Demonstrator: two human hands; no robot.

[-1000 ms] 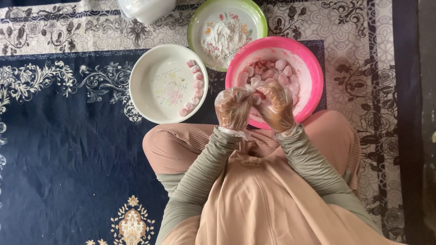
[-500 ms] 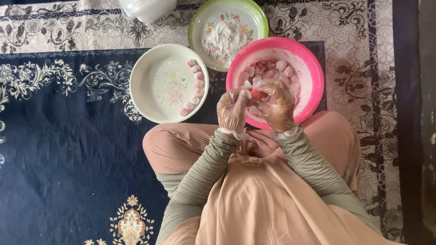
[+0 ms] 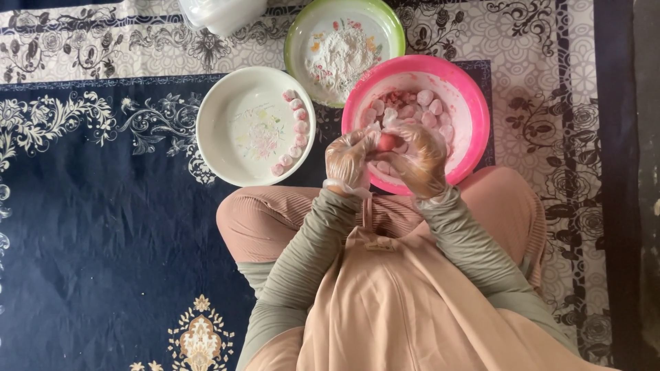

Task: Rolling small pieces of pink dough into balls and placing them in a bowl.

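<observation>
Both my hands wear thin clear plastic gloves and meet over the near rim of a pink bowl (image 3: 474, 113). A small pink dough ball (image 3: 388, 142) is pinched between the fingertips of my left hand (image 3: 347, 159) and my right hand (image 3: 419, 158). Several more pink and white dough balls (image 3: 430, 110) lie inside the pink bowl. To its left stands a white bowl (image 3: 234, 124) with a curved row of shaped pink balls (image 3: 297, 125) along its right wall.
A green-rimmed bowl (image 3: 392, 27) of white flour with coloured specks sits beyond the pink bowl. A white container (image 3: 220, 10) is at the top edge. Everything rests on a navy and cream patterned rug (image 3: 103, 227). My folded knees (image 3: 268, 216) lie just below the bowls.
My hands have shifted slightly up over the pink bowl, and the pink ball now shows between the fingertips. The bowls have not moved.
</observation>
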